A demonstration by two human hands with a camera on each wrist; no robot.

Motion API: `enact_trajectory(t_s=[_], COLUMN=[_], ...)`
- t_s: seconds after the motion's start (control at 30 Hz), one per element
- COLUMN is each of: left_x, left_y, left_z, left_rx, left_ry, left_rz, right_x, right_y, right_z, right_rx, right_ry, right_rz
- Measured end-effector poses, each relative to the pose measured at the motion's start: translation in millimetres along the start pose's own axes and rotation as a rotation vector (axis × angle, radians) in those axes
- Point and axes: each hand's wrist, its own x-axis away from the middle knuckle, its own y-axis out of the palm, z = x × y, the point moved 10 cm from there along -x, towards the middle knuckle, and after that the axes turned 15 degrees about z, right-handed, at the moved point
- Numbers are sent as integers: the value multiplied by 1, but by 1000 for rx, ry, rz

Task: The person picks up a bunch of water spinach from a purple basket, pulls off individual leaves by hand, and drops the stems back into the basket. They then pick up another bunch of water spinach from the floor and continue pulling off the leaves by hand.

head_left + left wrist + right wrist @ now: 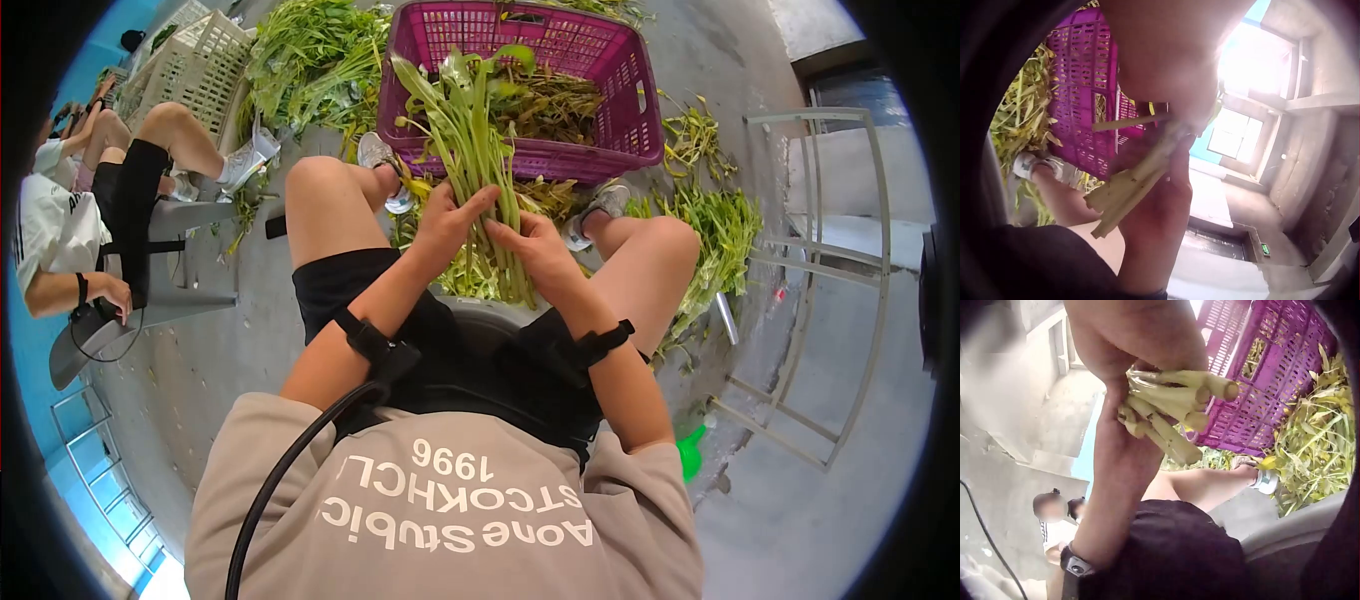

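Observation:
A bunch of long green leafy stems (462,115) stands between the two hands in the head view, leaves toward the basket and cut ends toward the lap. The left hand (447,222) grips it from the left, its thumb lying across the stems. From the right, the right hand (535,250) holds the same bunch, thumb against the stems. Pale stem ends (1132,194) stick out below the hands in the left wrist view. Thick cut ends (1175,403) show in the right wrist view, beside the fingers.
A purple basket (560,160) with wilted leaves stands beyond the knees. Green leafy piles (310,60) lie left of it, and more greens (715,235) lie to the right. Another person (75,225) sits at the left near pale crates (190,65). A metal frame (880,200) stands at the right.

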Motion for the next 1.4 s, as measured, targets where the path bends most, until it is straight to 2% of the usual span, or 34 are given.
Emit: enact_trajectory(t_s=[0.07, 0.1, 0.2, 0.23, 0.4, 0.47, 0.53, 0.63, 0.77, 0.83, 0.93, 1.07, 1.13, 1.17, 1.23, 1.4], left_x=[1, 0, 2, 3, 5, 5, 7, 17, 22, 13, 10, 11, 10, 9, 4, 2], left_y=[-1, -1, 2, 3, 3, 6, 14, 26, 34, 26, 18, 20, 18, 17, 11, 6], left_z=[0, 0, 0, -2, -6, -6, -6, -1, 5, -2, -10, -4, -2, -4, -10, -18], left_rx=[-9, -16, 12, 46, 69, 96, 240, 377, 372, 285, 199, 190, 136, 137, 22, -87], left_ry=[-7, -6, -49, -95, -108, -120, -152, -212, -200, -129, -137, -115, -81, -79, -19, -30], left_rz=[21, 30, 26, 12, -25, -38, -98, -176, -239, -166, -137, -120, -91, -91, -39, -8], right_x=[0, 0, 4, 7, 25, 32, 40, 37, 28, 25, 17, 14, 13, 12, 13, 8], right_y=[-7, -13, -24, -26, -41, -44, -50, -44, -31, -28, -23, -20, -31, -28, -26, -28], right_z=[-5, -2, -3, -6, -16, -19, -26, -17, -15, -23, -14, -12, -21, -20, -28, -24], right_rx=[-32, -65, -133, -132, -217, -222, -95, -161, -218, -15, -55, -156, 31, 32, 50, 142], right_ry=[-85, -74, -47, -50, -31, -48, -115, -63, -61, -169, -147, -86, -214, -216, -386, -324], right_rz=[17, 95, 149, 149, 181, 233, 276, 268, 199, 226, 126, 98, 249, 248, 273, 250])
